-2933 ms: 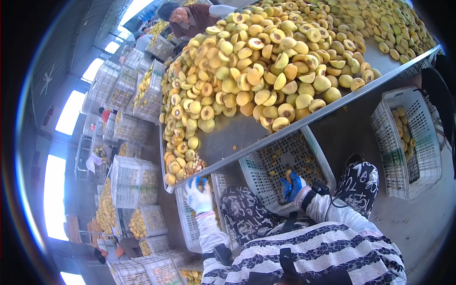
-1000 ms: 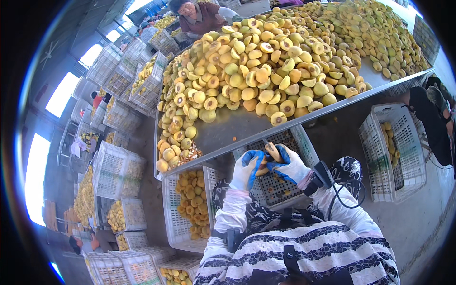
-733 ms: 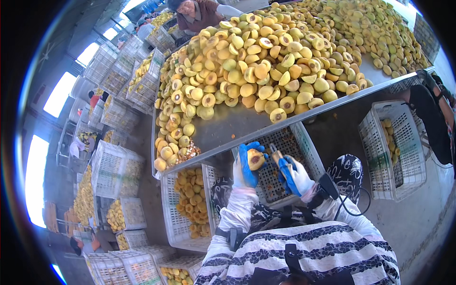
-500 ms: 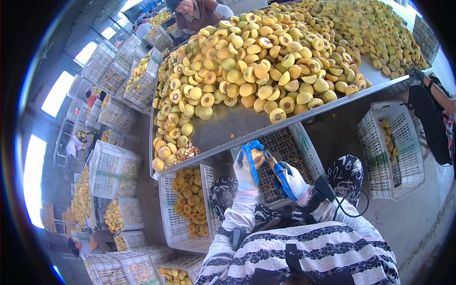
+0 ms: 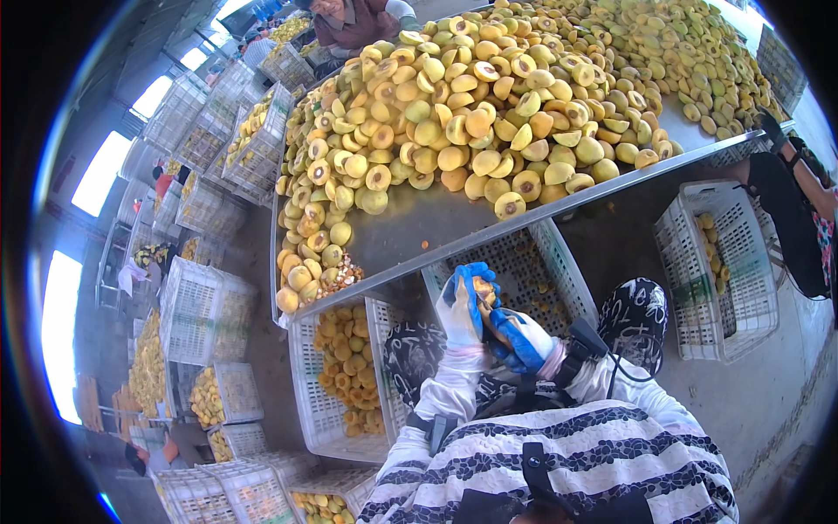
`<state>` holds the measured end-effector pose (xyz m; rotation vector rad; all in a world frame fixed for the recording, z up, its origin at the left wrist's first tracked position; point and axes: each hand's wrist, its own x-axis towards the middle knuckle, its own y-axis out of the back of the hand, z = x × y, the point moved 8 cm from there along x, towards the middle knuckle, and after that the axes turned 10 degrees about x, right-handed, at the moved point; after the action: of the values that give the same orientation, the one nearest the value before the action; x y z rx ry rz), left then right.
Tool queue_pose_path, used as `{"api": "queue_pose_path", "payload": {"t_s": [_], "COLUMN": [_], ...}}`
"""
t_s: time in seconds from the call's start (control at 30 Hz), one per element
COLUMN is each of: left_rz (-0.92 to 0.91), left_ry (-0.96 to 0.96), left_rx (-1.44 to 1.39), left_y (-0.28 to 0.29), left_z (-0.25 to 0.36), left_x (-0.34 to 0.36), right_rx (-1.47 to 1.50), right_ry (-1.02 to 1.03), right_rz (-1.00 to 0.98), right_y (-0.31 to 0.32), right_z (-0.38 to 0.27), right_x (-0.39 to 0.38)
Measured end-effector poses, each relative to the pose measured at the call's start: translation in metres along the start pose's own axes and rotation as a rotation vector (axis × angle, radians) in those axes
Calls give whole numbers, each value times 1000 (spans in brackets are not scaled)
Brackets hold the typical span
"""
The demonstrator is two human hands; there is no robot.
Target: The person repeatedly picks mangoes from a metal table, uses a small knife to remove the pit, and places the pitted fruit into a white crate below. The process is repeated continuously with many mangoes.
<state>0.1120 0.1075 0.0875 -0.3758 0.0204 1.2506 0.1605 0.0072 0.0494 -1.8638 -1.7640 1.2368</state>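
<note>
My left hand [image 5: 460, 307], in a white glove with blue coating, is closed around a yellow peach half [image 5: 485, 292], its cut side partly showing. Pressed up against it, my right hand [image 5: 521, 339] in a matching glove is closed on a small wooden-handled tool, now mostly hidden by the fingers. Both hands are over my lap, just short of the table's near edge. Beneath and beyond them stands a white plastic crate [image 5: 566, 272] with some fruit pieces in its bottom.
A metal table [image 5: 393, 234] bears a big heap of peach halves [image 5: 436, 131], with a small pile of pits [image 5: 349, 272] at its left corner. Crates of fruit [image 5: 307, 384] stand left, another [image 5: 751, 297] right. A co-worker [image 5: 353, 31] sits across; another person's arm [image 5: 812, 188] shows right.
My right hand has moved left and turned in against my left hand and the peach half. The tool between them was plainer to see before. The whole view has shifted slightly.
</note>
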Motion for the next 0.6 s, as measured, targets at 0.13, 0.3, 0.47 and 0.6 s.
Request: {"api": "queue_pose_path", "payload": {"t_s": [0.13,0.3,0.47,0.6], "left_rz": [-100,-214,100,-225], "left_ry": [112,352,133,-2], "left_rx": [-20,-122,215,307], "left_y": [-7,0,60,59], "left_z": [-6,-46,-38,-15], "left_x": [1,7,31,29], "right_rx": [30,828,863,12], "right_ry": [84,-354,-231,-10], "right_rz": [-151,-532,-397,465], "right_y": [-1,-15,25,95], "right_z": [-12,15,14,12], "right_x": [-3,-9,12,15]}}
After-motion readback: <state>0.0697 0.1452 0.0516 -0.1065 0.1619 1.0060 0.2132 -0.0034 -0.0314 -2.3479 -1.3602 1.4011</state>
